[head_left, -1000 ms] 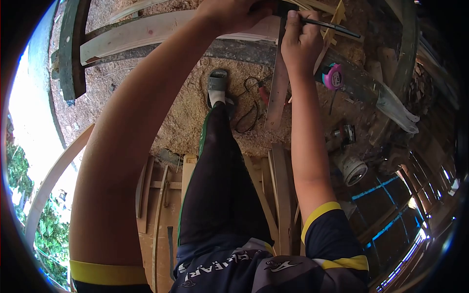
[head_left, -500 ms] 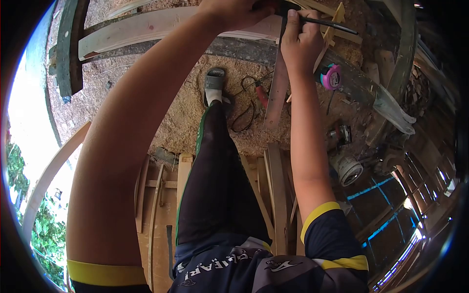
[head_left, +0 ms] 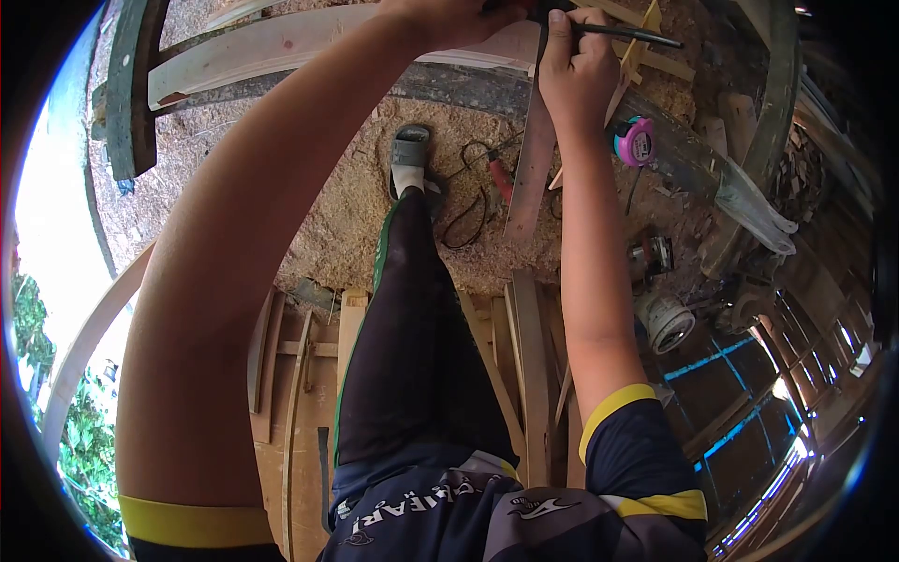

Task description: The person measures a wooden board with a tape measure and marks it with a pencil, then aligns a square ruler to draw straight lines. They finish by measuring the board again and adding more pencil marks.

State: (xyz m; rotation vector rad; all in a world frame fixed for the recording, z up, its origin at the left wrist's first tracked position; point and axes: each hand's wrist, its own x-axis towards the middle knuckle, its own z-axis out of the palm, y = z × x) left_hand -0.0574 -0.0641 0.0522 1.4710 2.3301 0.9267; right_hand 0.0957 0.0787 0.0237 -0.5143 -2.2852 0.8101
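At the top edge, my left hand (head_left: 449, 21) presses over a pale, curved board (head_left: 281, 47). Its fingers curl at the dark upper end of a carpenter's square (head_left: 532, 178), partly cut off by the frame. The long flat blade of the square extends down past the board toward the floor. Just right of it, my right hand (head_left: 581, 70) is closed round a slim black pencil (head_left: 637, 36), whose rear end points right. The marking tip is hidden near the square.
A pink and teal tape measure (head_left: 636, 142) rests on a dark beam right of my right wrist. A red-handled tool with a cord (head_left: 500, 178) lies in the sawdust beside my sandalled foot (head_left: 410, 150). Further right are a plastic bag (head_left: 754, 208) and a power tool (head_left: 653, 258).
Both hands stay at the square, with the right hand and pencil shifted slightly upward in view. My left forearm has moved a little left.
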